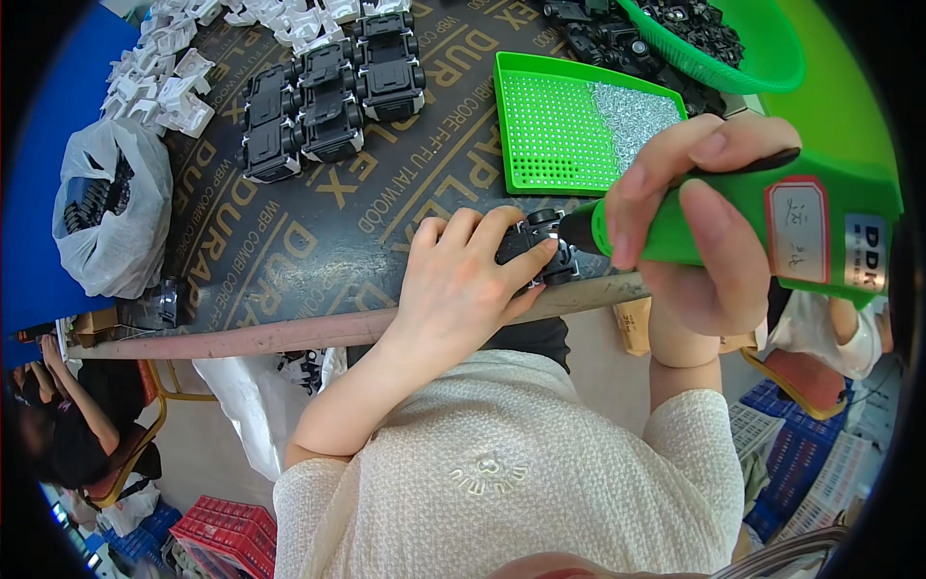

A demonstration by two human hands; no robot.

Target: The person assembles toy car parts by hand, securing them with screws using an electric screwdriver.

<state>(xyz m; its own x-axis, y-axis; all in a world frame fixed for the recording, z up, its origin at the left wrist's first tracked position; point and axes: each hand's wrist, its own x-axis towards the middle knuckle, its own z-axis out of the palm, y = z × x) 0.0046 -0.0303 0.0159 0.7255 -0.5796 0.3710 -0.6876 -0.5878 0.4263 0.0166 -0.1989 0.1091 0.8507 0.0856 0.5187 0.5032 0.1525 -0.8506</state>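
My left hand (pixel 461 275) is closed over a small black toy car chassis (pixel 563 261) with white parts and black wheels, pressed near the table's front edge. Part of the chassis is hidden under the fingers. Wrapped in my right hand (pixel 712 275) is a green electric screwdriver (pixel 670 230), held level, its dark nose pointing left and meeting the chassis. Just beyond, a green perforated tray (pixel 552 116) has small silver screws (pixel 632 124) heaped in its right part. Several black chassis assemblies (pixel 328 96) stand in rows further left.
White plastic parts (pixel 164 92) pile up at the far left, above a plastic bag (pixel 116 261) of black pieces. A green basket (pixel 776 72) and loose black parts (pixel 588 34) occupy the far right. The table's front edge (pixel 318 331) runs below my hands. Other people sit at both sides.
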